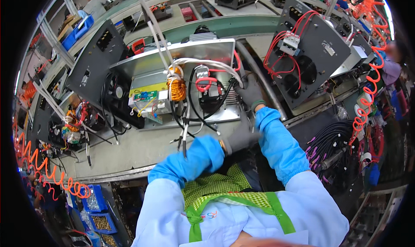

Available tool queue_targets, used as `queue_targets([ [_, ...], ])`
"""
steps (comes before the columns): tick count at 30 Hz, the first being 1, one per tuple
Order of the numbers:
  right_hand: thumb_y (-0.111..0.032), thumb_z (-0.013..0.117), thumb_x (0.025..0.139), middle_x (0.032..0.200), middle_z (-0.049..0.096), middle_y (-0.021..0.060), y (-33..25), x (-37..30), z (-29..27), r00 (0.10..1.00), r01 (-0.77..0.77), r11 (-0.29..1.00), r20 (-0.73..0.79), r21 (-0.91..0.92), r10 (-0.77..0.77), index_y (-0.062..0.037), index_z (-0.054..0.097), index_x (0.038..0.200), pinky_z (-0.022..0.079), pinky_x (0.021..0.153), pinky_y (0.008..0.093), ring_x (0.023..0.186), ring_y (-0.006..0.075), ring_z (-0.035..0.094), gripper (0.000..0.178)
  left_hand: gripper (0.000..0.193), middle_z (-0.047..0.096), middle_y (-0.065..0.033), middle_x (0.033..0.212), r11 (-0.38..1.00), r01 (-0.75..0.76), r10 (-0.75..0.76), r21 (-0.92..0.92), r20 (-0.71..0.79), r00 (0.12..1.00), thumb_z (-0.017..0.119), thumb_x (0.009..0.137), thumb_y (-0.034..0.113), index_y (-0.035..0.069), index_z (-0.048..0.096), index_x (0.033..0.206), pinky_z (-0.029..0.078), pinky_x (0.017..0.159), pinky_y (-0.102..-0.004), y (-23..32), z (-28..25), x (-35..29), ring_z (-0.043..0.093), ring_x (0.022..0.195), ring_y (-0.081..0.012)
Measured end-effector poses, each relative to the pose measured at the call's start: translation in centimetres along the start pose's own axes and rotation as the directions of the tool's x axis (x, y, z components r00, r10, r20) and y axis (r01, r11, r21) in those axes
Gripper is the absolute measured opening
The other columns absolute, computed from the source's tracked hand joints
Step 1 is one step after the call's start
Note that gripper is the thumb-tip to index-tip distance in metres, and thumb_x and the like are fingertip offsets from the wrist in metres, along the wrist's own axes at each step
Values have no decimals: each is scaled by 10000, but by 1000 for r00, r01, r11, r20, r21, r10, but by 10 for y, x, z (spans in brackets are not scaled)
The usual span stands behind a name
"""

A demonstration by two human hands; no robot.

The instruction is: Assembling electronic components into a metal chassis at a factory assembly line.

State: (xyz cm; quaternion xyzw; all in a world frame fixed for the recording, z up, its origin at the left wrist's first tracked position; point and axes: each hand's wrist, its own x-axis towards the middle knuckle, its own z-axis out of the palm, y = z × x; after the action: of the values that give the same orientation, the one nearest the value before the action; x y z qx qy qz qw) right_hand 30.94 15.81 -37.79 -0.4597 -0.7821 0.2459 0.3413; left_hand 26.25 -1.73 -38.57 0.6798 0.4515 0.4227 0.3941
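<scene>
An open metal equipment chassis (203, 52) stands on the bench in front of me. Inside it sit a copper-wound coil (176, 89), a yellow-topped block with a small green circuit board (145, 95), and a black part with red leads (209, 98). White cables (207, 63) arc over the coil to the chassis's right end. There my right hand (250, 91), in a grey glove, is closed around the cable ends, its fingertips partly hidden. My left hand (242, 139), also grey-gloved, is nearer my body, just below the chassis's right corner; motion blurs its fingers.
At right, a dark panel (309, 52) with red wires leans on the line; another unit (71, 121) stands left. Orange coiled hoses (367, 95) hang at the side. Black cables (330, 145) lie at right, and blue bins (101, 223) of small parts sit lower left.
</scene>
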Motion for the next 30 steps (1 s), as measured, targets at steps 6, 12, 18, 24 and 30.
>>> queue_targets([
  [6,-402,718,700,1244,510,289,3,2,9,990,-111,994,83,-17,112,24,443,1261,397,981,446,1170,426,485,756,332,511,-30,658,981,136,-139,-135,-14,990,565,845,91,-110,517,1104,464,562,-296,6,-6,0,534,579,-181],
  [12,-362,715,707,1090,598,231,3,2,-2,992,-114,993,66,42,111,-68,543,1174,438,916,446,1092,384,539,578,1043,588,-93,758,953,254,-259,-165,-14,966,659,806,216,-83,-186,1338,501,602,-364,-2,13,-6,594,667,-237],
  [18,-375,681,727,1182,537,229,2,2,3,995,-5,1000,102,-23,7,-41,545,1183,404,970,439,1135,396,491,582,585,541,-39,690,835,337,-311,-435,132,941,611,841,121,-22,250,1279,383,484,-242,19,-22,7,478,516,-112],
  [24,-337,711,700,1117,553,212,-4,0,3,997,-30,1000,76,-10,30,-43,548,1132,429,913,443,1068,383,529,548,1015,556,-47,726,963,-207,222,173,-73,972,643,817,143,-85,-208,1321,457,528,-289,-48,18,-14,534,584,-141],
  [30,-340,715,697,1112,542,208,-1,3,1,997,34,999,71,-25,-33,-35,557,1087,428,902,449,1054,387,526,520,695,499,-9,627,934,181,-170,-307,61,984,618,847,140,-83,169,1328,419,496,-248,5,-18,2,498,538,-113],
])
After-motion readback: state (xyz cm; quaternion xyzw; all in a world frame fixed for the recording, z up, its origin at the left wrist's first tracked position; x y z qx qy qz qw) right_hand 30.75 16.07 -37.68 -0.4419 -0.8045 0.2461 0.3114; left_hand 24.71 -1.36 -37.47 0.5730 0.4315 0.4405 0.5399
